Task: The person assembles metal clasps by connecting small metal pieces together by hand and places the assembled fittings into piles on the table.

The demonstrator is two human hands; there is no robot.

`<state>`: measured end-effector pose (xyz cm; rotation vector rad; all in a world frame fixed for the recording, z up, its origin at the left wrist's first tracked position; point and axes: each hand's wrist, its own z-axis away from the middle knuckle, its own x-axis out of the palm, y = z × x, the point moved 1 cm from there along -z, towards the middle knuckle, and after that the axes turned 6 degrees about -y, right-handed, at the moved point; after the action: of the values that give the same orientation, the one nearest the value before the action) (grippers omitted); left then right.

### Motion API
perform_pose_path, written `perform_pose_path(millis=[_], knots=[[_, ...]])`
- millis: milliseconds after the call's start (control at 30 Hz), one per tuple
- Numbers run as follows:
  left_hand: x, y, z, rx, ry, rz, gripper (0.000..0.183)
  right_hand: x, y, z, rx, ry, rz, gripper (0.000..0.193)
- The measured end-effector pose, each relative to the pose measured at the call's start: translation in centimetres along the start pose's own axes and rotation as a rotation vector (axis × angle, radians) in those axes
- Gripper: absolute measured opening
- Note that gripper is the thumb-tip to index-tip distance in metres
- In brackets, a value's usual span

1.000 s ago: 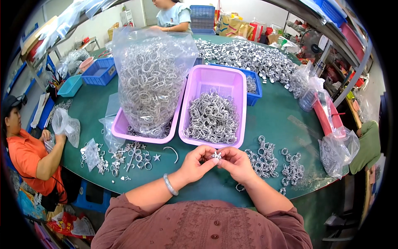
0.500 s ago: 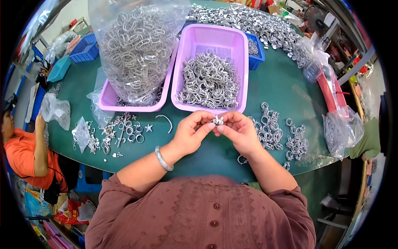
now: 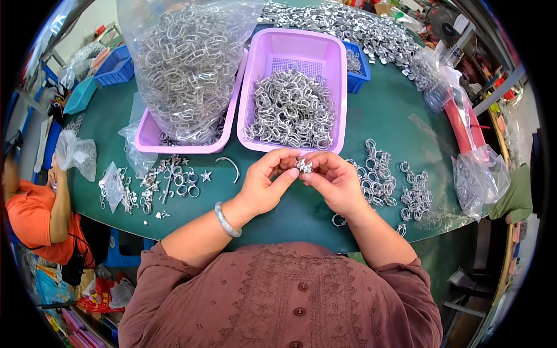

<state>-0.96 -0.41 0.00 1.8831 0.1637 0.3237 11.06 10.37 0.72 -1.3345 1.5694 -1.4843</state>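
Note:
Between both sets of fingertips is a small, knobbly silver metal ornament [image 3: 303,166]; whether it has a ring band is hidden by the fingers. My left hand [image 3: 262,184], with a pale bangle on its wrist, pinches it from the left. From the other side my right hand [image 3: 335,184] grips it between thumb and fingers. Just beyond the hands stands a lilac plastic basket [image 3: 340,87] holding a heap of silver metal rings [image 3: 293,107]. Close by my right hand, a pile of similar rings [image 3: 377,177] lies on the green table [image 3: 290,223].
A second lilac basket [image 3: 174,148] carries a big clear bag of metal rings [image 3: 185,69]. Loose rings and a star piece [image 3: 206,176] lie left, another ring pile [image 3: 416,197] right. Many metal parts [image 3: 348,29] cover the far edge. A person in orange [image 3: 38,214] is at left.
The ornament has turned slightly between my fingertips, and both hands still hold it. The view has shifted a little. The person at left has lowered a hand and moved their head.

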Motion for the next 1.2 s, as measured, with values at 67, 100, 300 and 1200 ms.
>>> perform_pose_path(millis=[67, 100, 300, 1200], knots=[[0.1, 0.6, 0.1, 0.043, 0.023, -0.124, 0.025, -0.1, 0.0, 0.0, 0.012, 0.02, 0.036, 0.018], [0.1, 0.9, 0.0, 0.087, 0.047, -0.247, 0.027, -0.1, -0.2, 0.0, -0.078, 0.015, 0.249, 0.019], [-0.3, 0.4, 0.0, 0.057, -0.015, -0.349, 0.028, 0.3, -0.3, -0.2, -0.271, 0.04, 0.475, 0.027], [-0.5, -0.3, -0.3, -0.016, 0.035, -0.027, 0.027, 0.4, -0.7, 0.0, -0.297, 0.089, 0.383, 0.035]])
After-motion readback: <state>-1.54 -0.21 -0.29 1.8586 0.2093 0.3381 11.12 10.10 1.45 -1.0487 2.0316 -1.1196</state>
